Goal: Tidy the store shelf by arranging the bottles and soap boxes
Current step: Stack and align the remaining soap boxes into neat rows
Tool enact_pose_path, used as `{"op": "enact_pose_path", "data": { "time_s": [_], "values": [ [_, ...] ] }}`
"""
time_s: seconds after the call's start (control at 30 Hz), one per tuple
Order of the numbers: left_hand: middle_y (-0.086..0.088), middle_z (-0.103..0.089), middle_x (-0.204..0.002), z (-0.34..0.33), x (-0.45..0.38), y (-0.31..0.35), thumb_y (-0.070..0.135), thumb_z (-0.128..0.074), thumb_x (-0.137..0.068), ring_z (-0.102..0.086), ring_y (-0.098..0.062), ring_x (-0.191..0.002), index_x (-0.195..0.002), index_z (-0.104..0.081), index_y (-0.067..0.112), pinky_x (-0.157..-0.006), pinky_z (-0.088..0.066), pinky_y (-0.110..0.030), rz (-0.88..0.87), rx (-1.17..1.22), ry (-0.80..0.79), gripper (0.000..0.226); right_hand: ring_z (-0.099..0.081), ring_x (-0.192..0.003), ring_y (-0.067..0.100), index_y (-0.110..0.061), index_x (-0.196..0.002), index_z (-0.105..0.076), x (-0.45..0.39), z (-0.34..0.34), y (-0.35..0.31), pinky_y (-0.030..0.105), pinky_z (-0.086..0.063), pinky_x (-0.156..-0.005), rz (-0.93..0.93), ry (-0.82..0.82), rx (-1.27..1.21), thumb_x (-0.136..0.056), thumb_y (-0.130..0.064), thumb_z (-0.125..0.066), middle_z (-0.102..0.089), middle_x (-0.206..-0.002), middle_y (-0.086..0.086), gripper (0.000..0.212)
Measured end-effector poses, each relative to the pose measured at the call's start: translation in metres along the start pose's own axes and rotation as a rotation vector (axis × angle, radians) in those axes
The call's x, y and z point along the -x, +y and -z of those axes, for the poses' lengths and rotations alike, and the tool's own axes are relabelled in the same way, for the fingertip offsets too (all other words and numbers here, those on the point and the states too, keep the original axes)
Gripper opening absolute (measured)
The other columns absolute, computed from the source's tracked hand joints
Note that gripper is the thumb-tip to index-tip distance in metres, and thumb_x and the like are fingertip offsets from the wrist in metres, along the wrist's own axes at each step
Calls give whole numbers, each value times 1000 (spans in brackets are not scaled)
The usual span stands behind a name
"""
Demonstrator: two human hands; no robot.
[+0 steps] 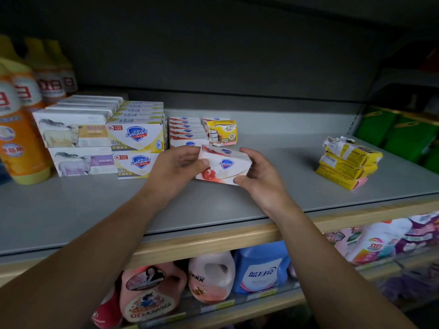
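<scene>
The white soap box (225,166) is held just above the grey shelf (297,186), its long axis running left to right and a little tilted. The row of similar boxes (187,130) lies directly behind it. The left hand (177,166) and right hand (257,174) grip its two ends, forearms reaching forward.

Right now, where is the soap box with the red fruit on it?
In the head view, the soap box is mid-shelf, held between the left hand and right hand, just in front of the row of matching boxes.
</scene>
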State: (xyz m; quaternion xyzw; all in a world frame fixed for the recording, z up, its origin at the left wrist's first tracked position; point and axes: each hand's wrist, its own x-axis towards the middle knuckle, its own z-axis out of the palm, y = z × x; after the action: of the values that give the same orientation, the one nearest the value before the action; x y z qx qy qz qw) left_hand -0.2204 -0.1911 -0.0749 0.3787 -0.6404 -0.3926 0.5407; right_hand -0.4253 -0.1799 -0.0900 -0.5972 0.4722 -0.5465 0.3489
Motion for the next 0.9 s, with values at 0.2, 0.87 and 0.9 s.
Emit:
{"op": "enact_pose_path", "data": {
  "time_s": [0.2,0.87,0.9],
  "values": [
    [11,-73,-108,1,4,8,11,-75,-66,-67,-10,-105,-114,-67,20,-85,-55,-21,-131,135,-53,49,-66,-95,7,-25,-109,-58,1,-2,-3,30,-56,-85,71,-38,238,-80,-3,-74,-70,-105,-10,40],
    [-5,-69,-115,-13,15,6,19,-82,-74,-58,-25,-108,-114,-71,14,-90,-34,-18,-280,-789,141,42,-64,-100,1,-28,-126,-59,-4,3,-8,27,-50,-97,16,-31,287,-88,-27,-67,-64,-113,-15,39],
    [-6,-69,-115,-13,16,6,19,-81,-74,-57,-27,-110,-114,-71,13,-93,-34,-21,-298,-827,136,42,-61,-107,5,-29,-126,-60,-9,10,-9,27,-47,-100,50,-7,394,-89,-33,-65,-64,-119,-11,37]
  ]
}}
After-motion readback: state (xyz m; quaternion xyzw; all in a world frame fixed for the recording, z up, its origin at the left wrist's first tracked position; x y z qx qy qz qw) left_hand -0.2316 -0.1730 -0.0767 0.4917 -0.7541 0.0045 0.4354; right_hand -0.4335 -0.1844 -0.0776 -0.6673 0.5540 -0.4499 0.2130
